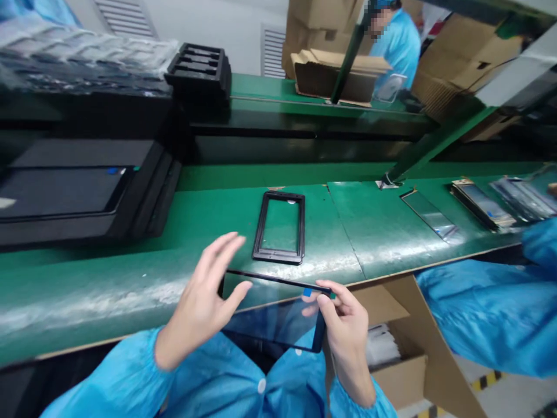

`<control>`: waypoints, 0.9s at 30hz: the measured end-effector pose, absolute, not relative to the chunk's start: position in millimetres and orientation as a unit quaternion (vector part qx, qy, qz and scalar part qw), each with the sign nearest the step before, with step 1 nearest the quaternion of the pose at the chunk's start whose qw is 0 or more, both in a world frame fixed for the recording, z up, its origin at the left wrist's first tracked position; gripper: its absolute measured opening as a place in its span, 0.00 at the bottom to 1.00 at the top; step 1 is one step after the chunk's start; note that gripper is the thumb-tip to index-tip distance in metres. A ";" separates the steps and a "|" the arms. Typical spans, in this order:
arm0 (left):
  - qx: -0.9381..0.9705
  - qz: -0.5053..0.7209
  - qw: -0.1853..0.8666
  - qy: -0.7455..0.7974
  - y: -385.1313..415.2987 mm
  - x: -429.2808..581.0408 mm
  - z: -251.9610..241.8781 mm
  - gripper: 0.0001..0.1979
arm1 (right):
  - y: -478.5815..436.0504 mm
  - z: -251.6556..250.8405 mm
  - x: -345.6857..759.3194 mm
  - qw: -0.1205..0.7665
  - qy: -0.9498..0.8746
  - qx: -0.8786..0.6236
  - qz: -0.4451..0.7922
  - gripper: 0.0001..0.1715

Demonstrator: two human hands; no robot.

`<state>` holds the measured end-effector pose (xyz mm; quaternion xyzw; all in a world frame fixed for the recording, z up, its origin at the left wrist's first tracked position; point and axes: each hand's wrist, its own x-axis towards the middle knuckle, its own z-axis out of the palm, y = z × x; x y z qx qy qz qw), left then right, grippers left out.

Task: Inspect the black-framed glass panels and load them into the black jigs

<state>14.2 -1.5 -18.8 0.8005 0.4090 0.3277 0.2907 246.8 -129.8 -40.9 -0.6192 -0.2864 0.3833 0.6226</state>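
My right hand [346, 331] pinches the right end of a clear glass touch panel [270, 316] with a black border, close to a small blue tab. The panel is tilted in front of my chest, at the bench's near edge. At its left end my left hand [209, 296] is open, fingers spread and raised; whether it touches the panel I cannot tell. Just beyond the panel, a black rectangular frame [258, 232] lies flat on the green bench [217, 220], and the green surface shows through its opening.
Black foam trays [143, 197] are stacked at left, a dark panel [61, 191] on top. Further right lie another glass panel [429, 215] and stacked panels [483, 203]. A cardboard box [404, 377] stands below the edge. A co-worker's blue sleeve [474, 313] is at right; a green post [435, 139] rises behind.
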 end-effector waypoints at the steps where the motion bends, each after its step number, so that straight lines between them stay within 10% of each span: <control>1: 0.845 0.298 0.252 0.365 3.6 15.7 -15.7 0.25 | -130.2 -40.4 244.9 0.618 -0.297 -0.619 0.383 0.13; 8: 0.903 0.253 0.255 0.238 19.5 22.7 -7.3 0.07 | -131.7 -41.2 237.5 0.613 -0.309 -0.625 0.372 0.13; 27: 0.485 0.203 0.732 0.433 -23.9 38.4 -28.2 0.36 | -110.9 -55.8 248.5 0.618 -0.203 -0.579 0.492 0.33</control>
